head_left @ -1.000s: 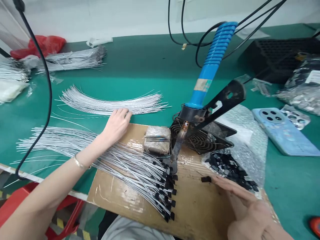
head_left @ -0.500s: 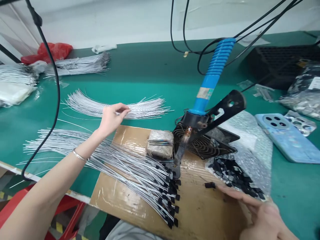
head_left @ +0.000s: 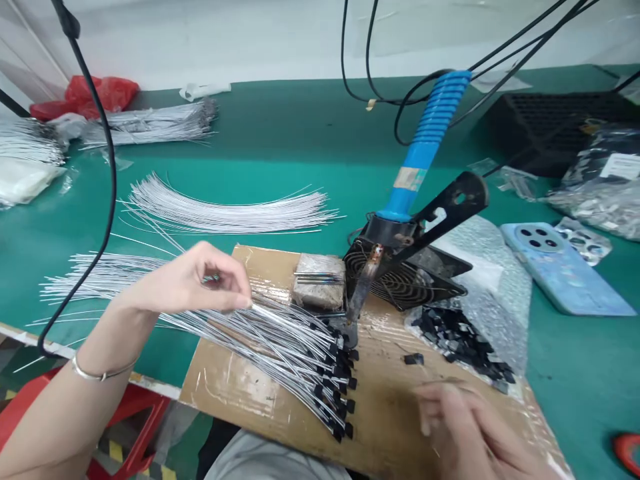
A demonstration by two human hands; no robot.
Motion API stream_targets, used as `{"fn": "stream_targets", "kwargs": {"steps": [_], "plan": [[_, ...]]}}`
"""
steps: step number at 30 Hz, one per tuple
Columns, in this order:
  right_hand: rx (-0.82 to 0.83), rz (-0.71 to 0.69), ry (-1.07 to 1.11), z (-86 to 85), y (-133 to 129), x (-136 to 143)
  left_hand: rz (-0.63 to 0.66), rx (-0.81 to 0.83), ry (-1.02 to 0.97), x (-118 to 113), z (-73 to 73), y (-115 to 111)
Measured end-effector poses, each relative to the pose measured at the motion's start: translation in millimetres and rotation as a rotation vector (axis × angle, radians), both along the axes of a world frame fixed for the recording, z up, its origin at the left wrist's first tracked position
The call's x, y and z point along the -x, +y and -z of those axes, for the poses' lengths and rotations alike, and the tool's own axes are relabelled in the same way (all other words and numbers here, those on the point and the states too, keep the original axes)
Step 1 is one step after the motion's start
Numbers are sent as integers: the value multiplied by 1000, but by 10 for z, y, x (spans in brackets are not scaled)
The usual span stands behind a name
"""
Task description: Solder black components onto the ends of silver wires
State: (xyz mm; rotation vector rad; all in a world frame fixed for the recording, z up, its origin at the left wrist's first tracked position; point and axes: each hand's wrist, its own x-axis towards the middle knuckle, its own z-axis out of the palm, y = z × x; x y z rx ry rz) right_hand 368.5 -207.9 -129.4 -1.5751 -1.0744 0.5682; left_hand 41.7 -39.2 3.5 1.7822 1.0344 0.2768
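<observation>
My left hand is pinched on a few thin white wires; their ends project right of the fingertips and their tails run back to the upper left. Beneath it lies a spread of wires with black caps on their right ends. My right hand, a little blurred, is over the cardboard with fingers drawn together; what they hold, if anything, is unclear. Just beyond its fingertips lies a small black piece. More black pieces are heaped on clear plastic.
A blue-handled soldering iron stands over a black fan, beside a wrapped block. Behind lies a curved bundle of white wires. A blue phone is at right. A black cable hangs at left.
My left hand has come from the rear bundle towards me, bringing a few wires over the capped ones. My right hand has drawn back from the small black piece, its fingers now curled.
</observation>
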Motion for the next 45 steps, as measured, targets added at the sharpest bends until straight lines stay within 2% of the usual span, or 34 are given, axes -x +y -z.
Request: {"fn": "stream_targets", "kwargs": {"steps": [1, 3, 7, 17, 27, 31, 34, 37, 40, 42, 45], "plan": [[26, -113, 53, -98, 14, 123, 28, 70, -11, -37, 46, -59], [70, -217, 191, -270, 54, 362, 37, 142, -32, -131, 182, -161], [161, -316, 305, -431, 154, 634, 8, 180, -76, -282, 382, -301], [232, -330, 405, -359, 201, 641, -87, 177, -80, -413, 379, -448], [216, -301, 416, -368, 195, 646, -84, 212, -46, -464, 400, -483], [215, -309, 410, -364, 183, 649, -42, 198, -24, -455, 402, -494], [174, -340, 354, -360, 169, 648, -39, 114, 72, -495, 384, -574], [121, -361, 262, -359, 162, 639, -30, -70, 163, -621, 369, -740], [97, -372, 204, -354, 156, 622, 11, -185, 88, -779, 406, -909], [111, -372, 206, -348, 145, 618, -13, -145, 57, -852, 463, -976], [144, -360, 246, -333, 121, 633, -110, 19, 57, -898, 555, -998]]}}
